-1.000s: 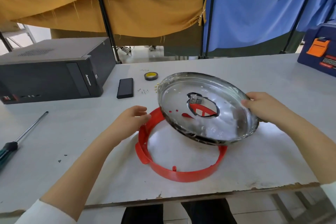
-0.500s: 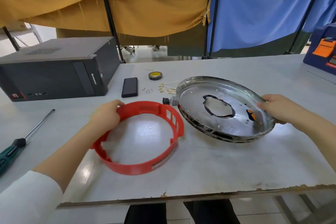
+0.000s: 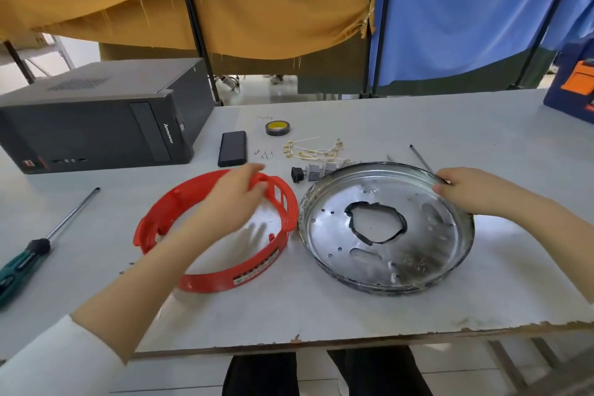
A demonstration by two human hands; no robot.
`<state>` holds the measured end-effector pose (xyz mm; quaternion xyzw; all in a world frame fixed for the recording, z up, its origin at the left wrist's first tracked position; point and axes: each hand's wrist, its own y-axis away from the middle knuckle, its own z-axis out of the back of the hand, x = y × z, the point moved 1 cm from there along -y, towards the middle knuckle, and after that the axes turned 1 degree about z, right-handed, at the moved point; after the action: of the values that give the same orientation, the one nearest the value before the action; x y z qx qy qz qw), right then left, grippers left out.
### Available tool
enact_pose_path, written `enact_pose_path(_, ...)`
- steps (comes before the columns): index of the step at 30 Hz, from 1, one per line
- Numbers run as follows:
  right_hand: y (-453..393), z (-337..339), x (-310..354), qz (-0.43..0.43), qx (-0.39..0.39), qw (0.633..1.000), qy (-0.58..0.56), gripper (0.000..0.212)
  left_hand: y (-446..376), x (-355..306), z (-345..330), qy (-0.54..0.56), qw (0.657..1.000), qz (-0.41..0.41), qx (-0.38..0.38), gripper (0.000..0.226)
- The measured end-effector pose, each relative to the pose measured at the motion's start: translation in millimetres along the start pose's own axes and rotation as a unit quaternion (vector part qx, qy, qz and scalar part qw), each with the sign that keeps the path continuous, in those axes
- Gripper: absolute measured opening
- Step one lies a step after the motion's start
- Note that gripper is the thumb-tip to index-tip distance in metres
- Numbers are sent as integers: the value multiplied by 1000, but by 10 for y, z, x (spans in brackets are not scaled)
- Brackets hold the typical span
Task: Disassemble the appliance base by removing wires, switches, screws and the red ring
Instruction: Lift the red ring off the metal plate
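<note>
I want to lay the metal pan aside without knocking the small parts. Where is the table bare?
Bare table lies along the near edge, in front of the red ring and metal pan, and at far right beyond the pan. Another patch sits between the screwdriver and the ring. Behind the pan it is crowded: wires, switches, screws, tape roll.

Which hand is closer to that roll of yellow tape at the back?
Left. The left hand sits at the red ring's far rim, nearly straight in front of the tape roll. The right hand holds the metal pan's far right edge, further off.
</note>
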<state>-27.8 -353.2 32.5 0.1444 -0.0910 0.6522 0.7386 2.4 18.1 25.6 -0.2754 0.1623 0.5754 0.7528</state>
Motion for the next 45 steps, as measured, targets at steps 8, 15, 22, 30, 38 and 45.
enact_pose_path(8, -26, -142, 63, -21, -68, 982, 176, 17, 186, -320, -485, 44, 984, 46, 168, 69)
enact_pose_path(15, -39, -161, -138, -80, -149, 974, 153, 34, 216, -380, -474, 22, 982, 19, 187, 59)
enact_pose_path(22, -219, -113, -274, -113, -46, 991, 48, 36, 211, -415, -522, -10, 982, 19, 188, 61)
enact_pose_path(30, -556, 13, -339, -109, -41, 985, 126, 35, 133, -490, -629, -8, 981, 11, 194, 67)
enact_pose_path(38, -1054, -41, 164, -39, -3, 995, 96, 38, 88, -551, -732, -2, 982, 3, 188, 67)
enact_pose_path(45, -1296, -96, 358, -59, 46, 997, -6, 29, 83, -563, -766, -6, 983, 2, 185, 67)
